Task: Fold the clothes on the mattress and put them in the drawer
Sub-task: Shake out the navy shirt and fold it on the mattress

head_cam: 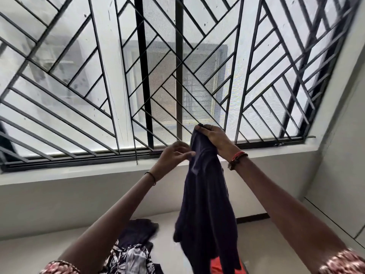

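Note:
A dark navy garment (205,204) hangs lengthwise in the air in front of the window. My right hand (214,135) grips its bunched top edge, raised high. To the left of the cloth, my left hand (174,154) is level with the garment's upper part, its fingers curled toward the fabric; whether they pinch it I cannot tell. Below lies the white mattress (169,252) with a heap of clothes: a dark piece (136,232), a black-and-white patterned piece (130,258) and an orange-red piece (217,266) partly hidden behind the hanging garment.
A large window with a black diagonal metal grille (138,76) fills the wall ahead, above a white sill (79,173). A white wall (339,155) closes the right side. No drawer is in view.

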`<state>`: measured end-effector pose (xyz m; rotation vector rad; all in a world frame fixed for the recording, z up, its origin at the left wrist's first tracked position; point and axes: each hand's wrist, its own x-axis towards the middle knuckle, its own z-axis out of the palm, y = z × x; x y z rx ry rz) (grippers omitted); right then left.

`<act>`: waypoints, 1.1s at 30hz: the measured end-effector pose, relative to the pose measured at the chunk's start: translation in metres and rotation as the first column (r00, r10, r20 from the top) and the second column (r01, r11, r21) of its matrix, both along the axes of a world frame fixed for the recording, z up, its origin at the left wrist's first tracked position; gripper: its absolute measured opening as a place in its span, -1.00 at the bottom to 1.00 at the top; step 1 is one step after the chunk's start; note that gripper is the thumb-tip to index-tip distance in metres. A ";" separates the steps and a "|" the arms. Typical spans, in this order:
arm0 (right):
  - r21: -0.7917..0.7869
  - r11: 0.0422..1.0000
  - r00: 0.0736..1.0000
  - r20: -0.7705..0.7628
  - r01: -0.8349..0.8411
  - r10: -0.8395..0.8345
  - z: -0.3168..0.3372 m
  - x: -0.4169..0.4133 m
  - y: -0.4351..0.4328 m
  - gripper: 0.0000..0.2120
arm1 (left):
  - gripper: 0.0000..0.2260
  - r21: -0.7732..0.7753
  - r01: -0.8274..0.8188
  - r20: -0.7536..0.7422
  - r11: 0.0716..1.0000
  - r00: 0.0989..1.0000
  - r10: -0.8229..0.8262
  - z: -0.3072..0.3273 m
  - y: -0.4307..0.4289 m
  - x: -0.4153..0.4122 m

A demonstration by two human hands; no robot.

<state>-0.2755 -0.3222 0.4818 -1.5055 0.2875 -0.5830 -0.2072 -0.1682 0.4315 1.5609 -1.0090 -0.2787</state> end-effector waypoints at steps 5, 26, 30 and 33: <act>0.154 0.988 0.999 0.047 -0.002 -0.006 0.003 -0.001 -0.005 -0.85 | -0.42 0.178 -0.147 0.459 0.973 0.887 0.050 -0.017 -0.023 -0.020; -0.104 0.988 0.948 -0.309 -0.111 0.074 -0.016 -0.044 -0.057 -0.59 | -0.74 -0.072 -0.343 -0.023 0.937 0.939 0.342 0.088 -0.042 0.041; -0.108 0.963 0.956 -0.190 -0.248 0.225 -0.013 -0.044 -0.050 -0.43 | -0.81 0.043 -0.193 0.113 0.980 0.976 0.187 0.096 -0.040 0.037; -0.163 0.940 0.951 -0.128 -0.301 0.282 -0.008 -0.033 -0.037 -0.48 | -0.87 0.163 -0.064 0.208 0.985 0.978 0.029 0.090 -0.044 0.030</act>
